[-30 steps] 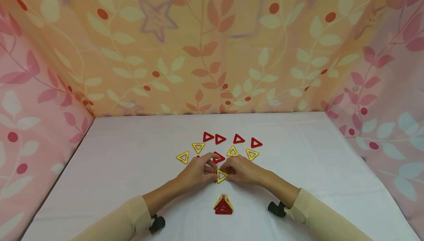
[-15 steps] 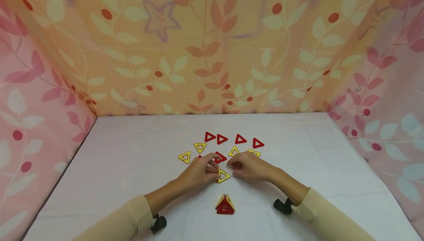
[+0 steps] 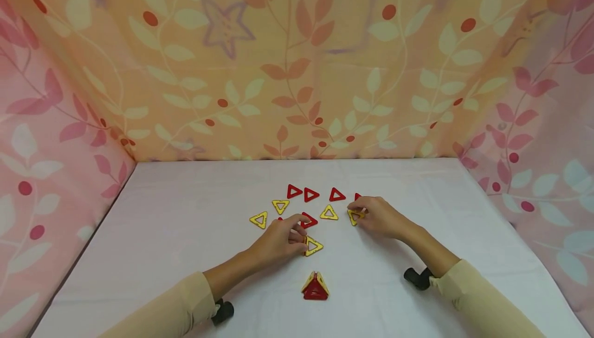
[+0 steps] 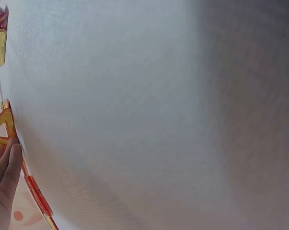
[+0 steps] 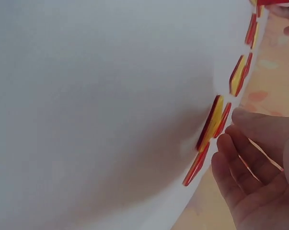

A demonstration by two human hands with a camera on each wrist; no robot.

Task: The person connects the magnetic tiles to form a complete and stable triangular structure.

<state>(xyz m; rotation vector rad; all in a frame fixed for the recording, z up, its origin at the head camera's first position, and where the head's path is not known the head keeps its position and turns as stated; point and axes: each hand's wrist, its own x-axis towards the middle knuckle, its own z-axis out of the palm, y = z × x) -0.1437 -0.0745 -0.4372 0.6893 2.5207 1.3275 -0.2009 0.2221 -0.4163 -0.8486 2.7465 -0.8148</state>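
In the head view, my left hand (image 3: pixel 280 240) pinches the left edge of a yellow triangular magnetic tile (image 3: pixel 317 246), which has red along that edge. The left wrist view also shows its fingers (image 4: pixel 9 165) against this yellow tile (image 4: pixel 10 120). My right hand (image 3: pixel 382 218) is above another yellow triangular tile (image 3: pixel 352 218) on the right, partly covering it. Seen from the right wrist, its fingers are relaxed and nothing is held, with the nearest yellow tile (image 5: pixel 213 122) just beyond the fingertips.
A small red and yellow pyramid (image 3: pixel 315 288) stands nearer the person. Several loose red tiles (image 3: pixel 336 194) and yellow tiles, one upright-pointing yellow tile (image 3: pixel 329 213) among them, lie beyond the hands on the white tabletop (image 3: pixel 185 193). Patterned cloth (image 3: pixel 297 69) encloses the back and sides.
My right hand has left the yellow tile at my left hand and moved right and away to another yellow tile. The left hand keeps its hold.
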